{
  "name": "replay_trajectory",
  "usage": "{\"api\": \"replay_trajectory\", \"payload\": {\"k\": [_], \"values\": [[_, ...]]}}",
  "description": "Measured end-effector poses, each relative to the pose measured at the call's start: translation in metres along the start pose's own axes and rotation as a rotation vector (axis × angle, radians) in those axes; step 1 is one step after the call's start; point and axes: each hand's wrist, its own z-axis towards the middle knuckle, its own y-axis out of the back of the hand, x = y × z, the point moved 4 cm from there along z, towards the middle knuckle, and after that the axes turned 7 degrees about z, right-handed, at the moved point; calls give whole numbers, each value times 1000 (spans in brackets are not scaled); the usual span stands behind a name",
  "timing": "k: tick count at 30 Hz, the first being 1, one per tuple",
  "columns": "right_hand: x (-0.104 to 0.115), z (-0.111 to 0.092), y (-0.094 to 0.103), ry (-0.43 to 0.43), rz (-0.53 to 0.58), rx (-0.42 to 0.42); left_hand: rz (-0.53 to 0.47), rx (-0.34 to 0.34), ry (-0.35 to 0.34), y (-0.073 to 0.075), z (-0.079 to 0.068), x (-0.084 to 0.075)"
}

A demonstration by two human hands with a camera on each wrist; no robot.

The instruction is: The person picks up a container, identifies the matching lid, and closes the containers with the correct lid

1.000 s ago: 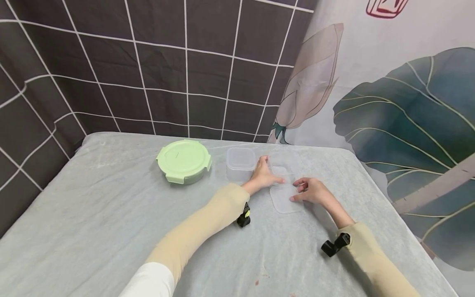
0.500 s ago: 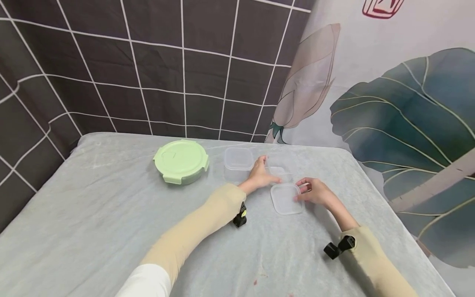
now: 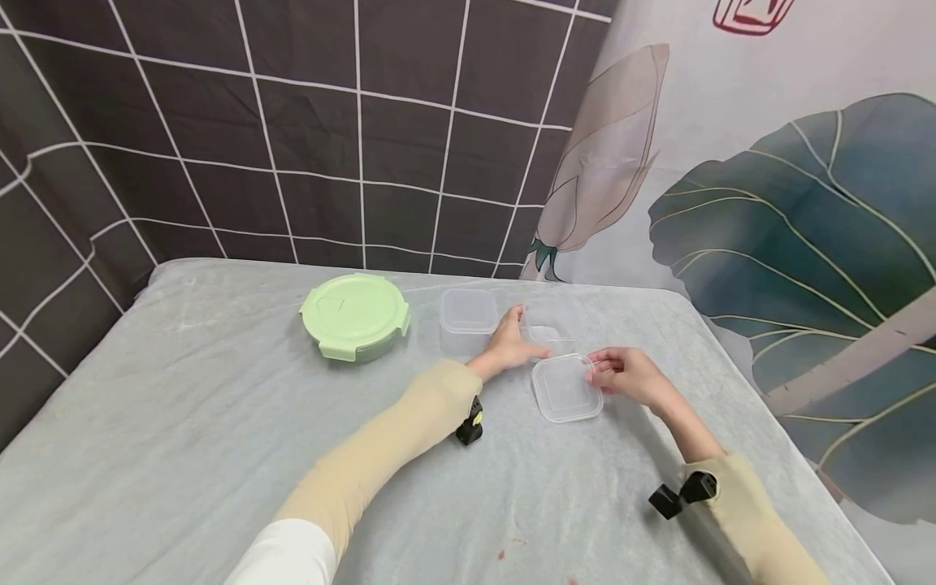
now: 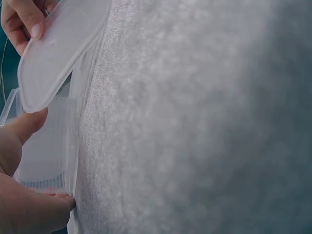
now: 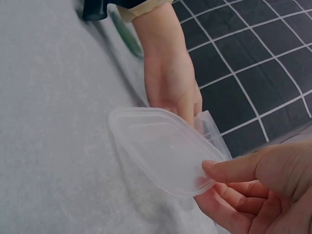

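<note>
My right hand [image 3: 630,375] pinches a clear square plastic lid [image 3: 566,390] by its right edge, thumb on top and fingers beneath. Tilted, the lid is raised off the table at the near side of an open clear food container [image 3: 550,331]. Around that container's left and near sides my left hand [image 3: 509,343] holds on with spread thumb and fingers. The left wrist view shows the thumb and a finger against the container wall [image 4: 46,151], the lid's corner close to the thumb. In the right wrist view the lid [image 5: 161,146] partly hides the container.
Left of my left hand stands another clear square container [image 3: 468,321], lid on. Farther left is a round container with a light green clip lid [image 3: 354,313]. Grey cloth covers the table [image 3: 219,422]; a dark gridded curtain [image 3: 292,146] hangs behind it.
My right hand has lifted the lid from flat on the table and tilted it up, its thumb now over the edge. My left hand has stayed at the open container.
</note>
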Motion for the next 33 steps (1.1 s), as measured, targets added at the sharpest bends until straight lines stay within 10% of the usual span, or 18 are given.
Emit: {"api": "replay_trajectory", "payload": {"k": [10, 33], "values": [[15, -8, 8, 80, -74, -114, 66, 29, -26, 3, 0, 1], [63, -30, 15, 584, -435, -423, 100, 33, -49, 2, -2, 0]]}}
